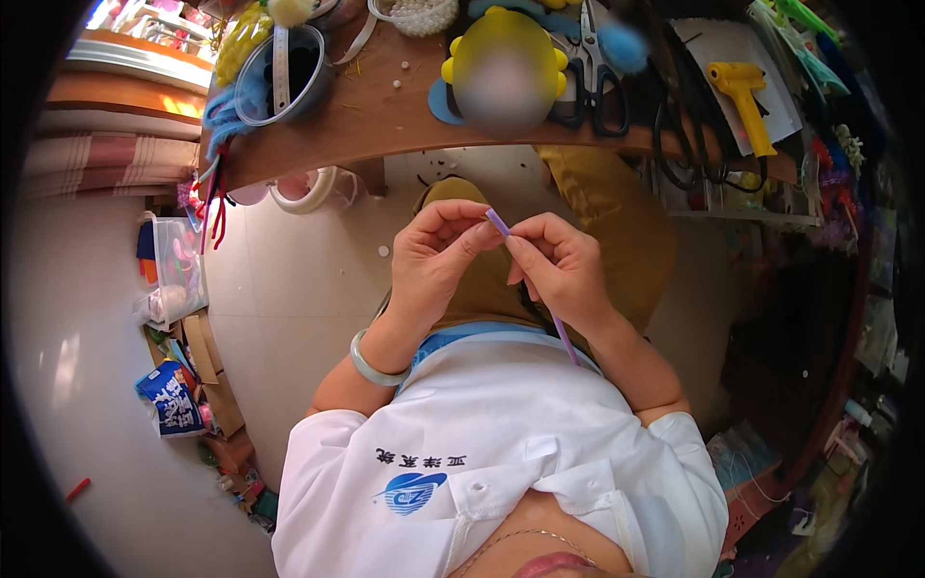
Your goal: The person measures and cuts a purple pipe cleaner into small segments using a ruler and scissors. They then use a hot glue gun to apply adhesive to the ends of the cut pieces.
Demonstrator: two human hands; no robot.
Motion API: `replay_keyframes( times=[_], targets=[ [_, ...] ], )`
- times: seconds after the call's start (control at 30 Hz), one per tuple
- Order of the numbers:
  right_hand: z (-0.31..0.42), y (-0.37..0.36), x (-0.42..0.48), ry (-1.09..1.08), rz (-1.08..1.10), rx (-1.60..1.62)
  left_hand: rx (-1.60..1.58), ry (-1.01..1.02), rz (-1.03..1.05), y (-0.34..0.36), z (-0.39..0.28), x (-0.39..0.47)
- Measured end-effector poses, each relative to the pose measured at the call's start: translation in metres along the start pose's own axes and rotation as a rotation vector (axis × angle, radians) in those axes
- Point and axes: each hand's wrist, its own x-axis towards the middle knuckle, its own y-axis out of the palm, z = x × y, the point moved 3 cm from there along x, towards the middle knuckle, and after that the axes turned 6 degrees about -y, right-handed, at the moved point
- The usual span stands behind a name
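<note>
A thin lavender strip point(565, 338), possibly a chenille stem, runs from my fingertips down past my right hand toward the hem of the white shirt. My left hand point(437, 249) pinches its upper end between thumb and fingers. Close beside it, my right hand point(560, 264) grips the strip between thumb and forefinger. The part inside the right hand is hidden by the fingers. Both hands are held above my lap, in front of the brown trousers point(607, 188).
On the wooden table point(376, 115) ahead lie scissors point(596, 79), a yellow glue gun point(744, 94), a yellow rounded object point(502, 43) with a blurred middle, a tub point(314, 90) holding a ruler and a bowl of white beads point(423, 18). A clear plastic bin point(177, 267) stands at left.
</note>
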Motion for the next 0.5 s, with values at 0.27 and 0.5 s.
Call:
replay_keyframes(
  times=[0.27, 0.5],
  targets=[
    [-0.0044, -0.0017, -0.0003, 0.023, -0.017, -0.049, -0.037, -0.019, 0.013, -0.0007, 0.005, 0.0008],
    [-0.0079, -0.0004, 0.0001, 0.023, -0.021, -0.094, -0.009, -0.03, -0.025, -0.0001, 0.0099, 0.0012]
  ],
)
